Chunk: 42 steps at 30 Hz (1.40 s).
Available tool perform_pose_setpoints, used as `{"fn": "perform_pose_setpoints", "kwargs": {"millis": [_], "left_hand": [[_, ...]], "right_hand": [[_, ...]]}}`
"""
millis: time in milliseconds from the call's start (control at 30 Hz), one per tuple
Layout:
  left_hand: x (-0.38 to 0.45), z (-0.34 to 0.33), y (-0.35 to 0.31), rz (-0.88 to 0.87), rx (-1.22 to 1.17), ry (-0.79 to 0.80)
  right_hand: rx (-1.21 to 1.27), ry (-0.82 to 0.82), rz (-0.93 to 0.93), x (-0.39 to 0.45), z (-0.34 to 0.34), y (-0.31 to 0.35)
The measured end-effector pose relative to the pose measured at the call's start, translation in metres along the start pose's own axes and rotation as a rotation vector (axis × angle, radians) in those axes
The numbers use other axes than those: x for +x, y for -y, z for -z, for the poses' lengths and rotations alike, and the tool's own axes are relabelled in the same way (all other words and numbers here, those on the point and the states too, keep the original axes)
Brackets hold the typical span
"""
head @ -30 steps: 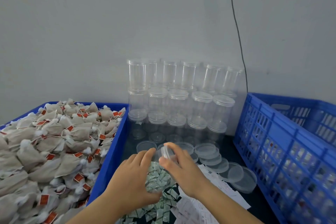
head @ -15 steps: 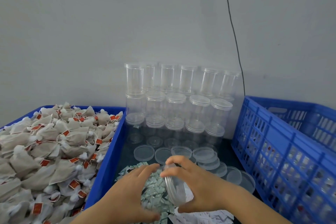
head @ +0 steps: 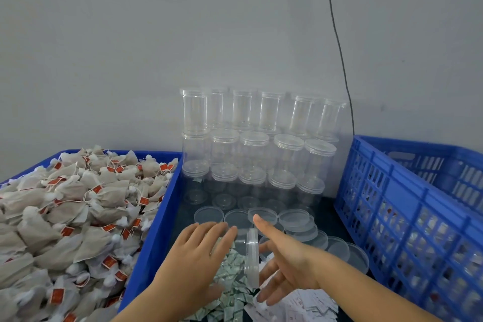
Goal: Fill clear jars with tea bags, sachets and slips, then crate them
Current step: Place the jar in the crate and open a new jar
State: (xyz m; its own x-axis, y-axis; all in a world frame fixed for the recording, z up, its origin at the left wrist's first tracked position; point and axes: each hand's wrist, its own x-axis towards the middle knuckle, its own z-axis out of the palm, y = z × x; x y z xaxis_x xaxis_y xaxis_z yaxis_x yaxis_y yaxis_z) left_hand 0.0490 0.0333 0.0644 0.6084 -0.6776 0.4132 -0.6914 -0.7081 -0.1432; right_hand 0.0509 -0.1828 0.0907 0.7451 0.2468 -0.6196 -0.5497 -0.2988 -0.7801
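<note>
Reaching over the near edge of the dark surface (head: pixel 332 214), my left hand (head: pixel 193 261) lies fingers straight and together on the heap of green-and-white sachets (head: pixel 230 293), holding nothing. My right hand (head: pixel 285 261) is spread wide, forefinger pointing away from me, other fingers splayed downward over the white paper slips (head: pixel 305 303) at the near right.

Between the two hands: one clear jar (head: pixel 251 259), lying on its side among the sachets, its rim turned toward the right hand. Whether either hand touches it I cannot tell.

Just beyond the hands: loose clear lids (head: pixel 295 218), several, laid flat, overlapping in a row that curves toward the right edge of the surface.

Along the left edge: blue tray (head: pixel 156 217), heaped above its rim with tan tea bags (head: pixel 65 214) bearing red tags and white strings.

Along the right edge: blue crate (head: pixel 392 191), slatted walls; small items show through the slats, too indistinct to name.

At the far edge, against the grey wall (head: pixel 130 47): stacked clear jars (head: pixel 256 154), three tiers, upright, empty, the lower two tiers lidded.

On the wall above the stack: one thin dark cable (head: pixel 339 52), running down behind the crate's far corner.
</note>
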Motion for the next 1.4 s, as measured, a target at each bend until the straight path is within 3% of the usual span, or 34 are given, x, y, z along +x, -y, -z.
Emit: {"fn": "perform_pose_setpoints", "kwargs": {"millis": [133,233,400,633,900,1133,1267,1333,1400], "left_hand": [[0.001,-0.006,-0.001,-0.003,0.084,-0.021],[-0.001,0.0,-0.002,0.063,-0.001,0.064],[-0.007,-0.012,0.006,0.272,-0.329,0.19],[-0.006,-0.013,0.011,0.308,-0.634,0.236],[-0.003,-0.008,0.015,0.381,-0.959,0.346],[0.001,0.011,0.015,0.432,-1.49,0.548],[-0.004,0.021,0.017,0.418,-1.837,0.705],[0.0,0.017,0.017,0.45,-1.87,0.656],[0.005,0.01,0.016,0.551,-1.838,0.526]], "right_hand": [[-0.004,0.022,0.077,0.002,-0.005,-0.005],[-0.101,-0.042,0.196,0.004,-0.006,-0.008],[-0.609,-0.129,0.535,0.001,-0.001,-0.008],[-1.106,-0.07,0.848,-0.005,0.015,0.001],[-1.605,-0.362,1.4,-0.011,0.018,0.01],[-1.52,-0.424,1.655,-0.005,0.028,0.005],[-1.395,-0.572,1.776,-0.005,0.037,0.008],[-1.236,-0.641,1.67,-0.003,0.04,0.007],[-0.95,-0.651,1.451,0.002,0.038,0.005]]}}
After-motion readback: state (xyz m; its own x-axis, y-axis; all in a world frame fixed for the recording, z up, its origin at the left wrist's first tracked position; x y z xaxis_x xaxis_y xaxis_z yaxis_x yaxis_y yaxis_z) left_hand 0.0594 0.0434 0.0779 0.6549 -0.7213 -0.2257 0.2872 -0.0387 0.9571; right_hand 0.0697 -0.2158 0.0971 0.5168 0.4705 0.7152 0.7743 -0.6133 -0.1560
